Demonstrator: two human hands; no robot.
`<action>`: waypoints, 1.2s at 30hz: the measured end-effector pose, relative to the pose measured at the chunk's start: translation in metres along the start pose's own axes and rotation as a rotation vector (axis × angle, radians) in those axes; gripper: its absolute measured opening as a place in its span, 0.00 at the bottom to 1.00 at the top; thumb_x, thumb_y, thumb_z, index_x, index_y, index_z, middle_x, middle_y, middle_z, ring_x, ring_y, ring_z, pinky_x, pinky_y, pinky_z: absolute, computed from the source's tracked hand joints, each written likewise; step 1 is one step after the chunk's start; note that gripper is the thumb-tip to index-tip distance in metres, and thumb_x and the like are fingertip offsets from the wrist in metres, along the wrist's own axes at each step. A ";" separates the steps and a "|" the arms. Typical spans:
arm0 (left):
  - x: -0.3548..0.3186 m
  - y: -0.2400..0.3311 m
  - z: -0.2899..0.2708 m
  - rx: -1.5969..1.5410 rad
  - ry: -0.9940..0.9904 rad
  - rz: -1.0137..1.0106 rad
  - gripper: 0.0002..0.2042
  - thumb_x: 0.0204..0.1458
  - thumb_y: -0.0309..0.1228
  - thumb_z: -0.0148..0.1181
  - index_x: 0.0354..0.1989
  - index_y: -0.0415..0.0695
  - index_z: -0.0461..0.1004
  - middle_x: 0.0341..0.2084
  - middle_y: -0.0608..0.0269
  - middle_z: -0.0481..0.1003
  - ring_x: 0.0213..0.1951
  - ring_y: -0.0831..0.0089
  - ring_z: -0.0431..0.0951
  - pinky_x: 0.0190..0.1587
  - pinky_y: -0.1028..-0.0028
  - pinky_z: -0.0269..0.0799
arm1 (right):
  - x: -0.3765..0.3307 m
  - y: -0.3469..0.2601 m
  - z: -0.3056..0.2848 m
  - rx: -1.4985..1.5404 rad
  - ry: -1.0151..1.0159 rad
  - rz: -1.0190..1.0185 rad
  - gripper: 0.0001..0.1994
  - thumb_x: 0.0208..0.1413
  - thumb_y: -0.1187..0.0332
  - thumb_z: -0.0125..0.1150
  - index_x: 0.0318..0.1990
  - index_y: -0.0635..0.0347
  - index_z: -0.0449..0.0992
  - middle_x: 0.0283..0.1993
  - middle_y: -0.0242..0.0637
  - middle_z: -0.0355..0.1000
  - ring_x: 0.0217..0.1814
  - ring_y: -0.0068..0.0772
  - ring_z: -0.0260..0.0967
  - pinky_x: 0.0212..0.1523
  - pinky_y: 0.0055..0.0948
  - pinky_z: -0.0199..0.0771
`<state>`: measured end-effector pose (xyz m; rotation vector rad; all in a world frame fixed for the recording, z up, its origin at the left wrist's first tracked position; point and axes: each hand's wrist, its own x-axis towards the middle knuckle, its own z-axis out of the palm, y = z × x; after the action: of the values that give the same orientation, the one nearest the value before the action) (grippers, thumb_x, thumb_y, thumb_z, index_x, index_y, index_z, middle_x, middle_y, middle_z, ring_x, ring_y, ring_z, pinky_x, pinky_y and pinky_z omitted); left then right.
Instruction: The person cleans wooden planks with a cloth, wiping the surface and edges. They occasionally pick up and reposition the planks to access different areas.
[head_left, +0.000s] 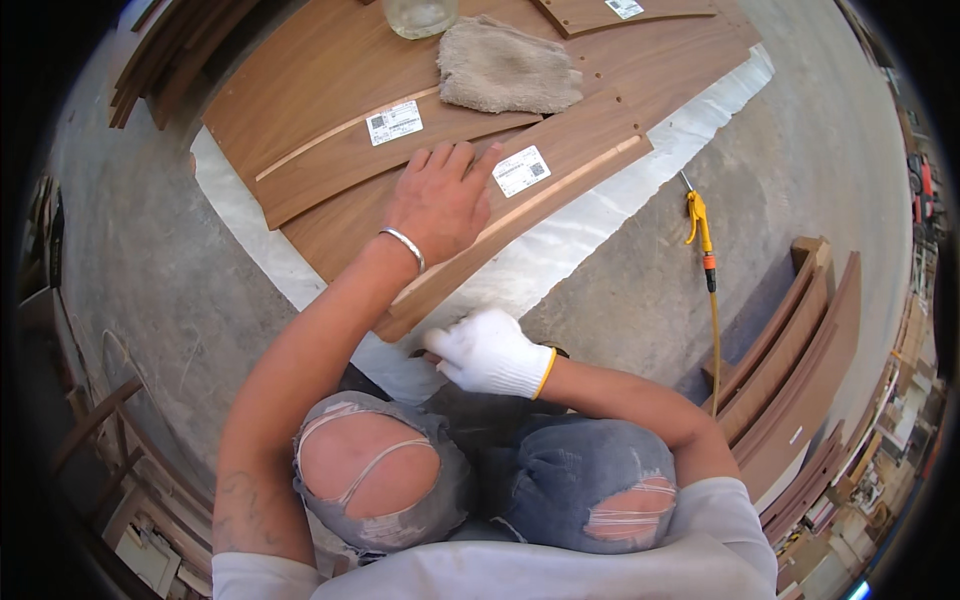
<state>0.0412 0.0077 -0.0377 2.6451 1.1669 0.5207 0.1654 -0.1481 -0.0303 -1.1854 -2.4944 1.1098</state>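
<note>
My bare left hand [441, 203], with a silver bracelet at the wrist, lies on a brown wooden board [590, 133], its fingers stretched out beside a white label [521, 171]. The board has a pale strip along its edge. My right hand [490, 353] wears a white knit glove with a yellow cuff. It is closed near the board's close end, low between my knees. A small dark bit shows at its fingers, too blurred to name. Another labelled board [340, 160] lies just beyond, and a beige folded cloth [508, 65] rests on the wood.
A clear jar [420, 14] stands beside the cloth. White sheeting [600, 215] lies under the boards on the concrete floor. A yellow air blow gun [699, 222] with a hose lies to the right, near stacked curved boards [790, 350]. More boards [165, 60] stand far left.
</note>
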 end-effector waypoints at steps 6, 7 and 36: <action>0.000 0.001 0.000 0.000 0.003 -0.005 0.28 0.57 0.32 0.59 0.68 0.43 0.72 0.45 0.54 0.72 0.50 0.57 0.73 0.55 0.59 0.68 | -0.007 0.015 -0.014 0.048 0.482 0.337 0.07 0.62 0.63 0.60 0.44 0.51 0.75 0.27 0.43 0.79 0.29 0.54 0.80 0.33 0.54 0.78; 0.000 0.001 0.000 -0.001 0.009 -0.002 0.28 0.57 0.32 0.59 0.68 0.43 0.72 0.45 0.54 0.72 0.50 0.57 0.73 0.55 0.59 0.68 | -0.006 0.012 -0.023 -0.018 0.426 0.467 0.07 0.62 0.64 0.61 0.44 0.52 0.75 0.25 0.44 0.78 0.28 0.54 0.79 0.32 0.53 0.77; 0.001 0.002 0.002 0.016 -0.034 -0.012 0.28 0.56 0.35 0.59 0.68 0.42 0.72 0.46 0.55 0.73 0.51 0.58 0.73 0.57 0.62 0.67 | 0.011 -0.002 0.001 -0.141 0.265 0.299 0.12 0.62 0.61 0.63 0.43 0.58 0.69 0.21 0.43 0.76 0.24 0.52 0.78 0.27 0.51 0.75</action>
<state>0.0437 0.0067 -0.0385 2.6483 1.1807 0.4651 0.1567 -0.1418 -0.0313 -1.6672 -2.2747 0.7788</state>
